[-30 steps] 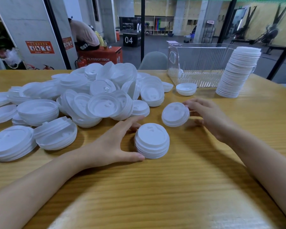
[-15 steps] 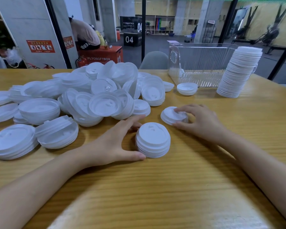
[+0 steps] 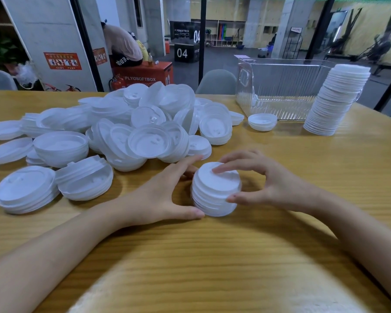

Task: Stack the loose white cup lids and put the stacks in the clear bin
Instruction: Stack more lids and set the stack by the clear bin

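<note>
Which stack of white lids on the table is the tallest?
The tall stack at the far right, beside the clear bin; it holds many more lids than any other stack.

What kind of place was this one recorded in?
Probably a gym or fitness studio: a red PLYOSOFTBOX box, a black box numbered 04 and exercise equipment stand beyond the wooden table.
</note>
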Tool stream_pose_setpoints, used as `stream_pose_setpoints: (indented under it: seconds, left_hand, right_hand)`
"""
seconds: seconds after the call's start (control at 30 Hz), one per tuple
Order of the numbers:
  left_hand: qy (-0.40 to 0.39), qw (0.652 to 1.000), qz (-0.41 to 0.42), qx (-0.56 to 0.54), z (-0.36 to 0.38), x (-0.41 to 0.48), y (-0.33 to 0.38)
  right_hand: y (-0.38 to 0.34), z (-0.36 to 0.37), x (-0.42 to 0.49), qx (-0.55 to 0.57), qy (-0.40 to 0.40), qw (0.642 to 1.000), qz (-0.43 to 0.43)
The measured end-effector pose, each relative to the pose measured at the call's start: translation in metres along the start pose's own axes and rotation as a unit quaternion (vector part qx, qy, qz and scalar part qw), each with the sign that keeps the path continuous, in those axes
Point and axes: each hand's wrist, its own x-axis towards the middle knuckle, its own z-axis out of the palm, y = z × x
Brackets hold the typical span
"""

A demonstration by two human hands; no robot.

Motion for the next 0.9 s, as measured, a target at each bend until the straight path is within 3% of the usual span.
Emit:
stream_pose_setpoints:
  seconds: [0.67,0.77,0.9]
  left_hand:
    - [-0.003,1.0,0.024,-0.009,-0.007,-0.001,0.004]
    - [0.021,0.998,0.049,0.024,-0.012,-0.003,0.004]
    - [0.132,0.978,0.118,0.107,-0.021,-0.002,0.01]
  right_hand:
    - [0.001,0.003,-0.002,-0.018,-0.009,1.0,0.006]
    - [0.005,-0.001,-0.004,-0.03,0.009,0.999,0.021]
    - [0.012,-0.008,-0.01,-0.05,0.031,0.997,0.042]
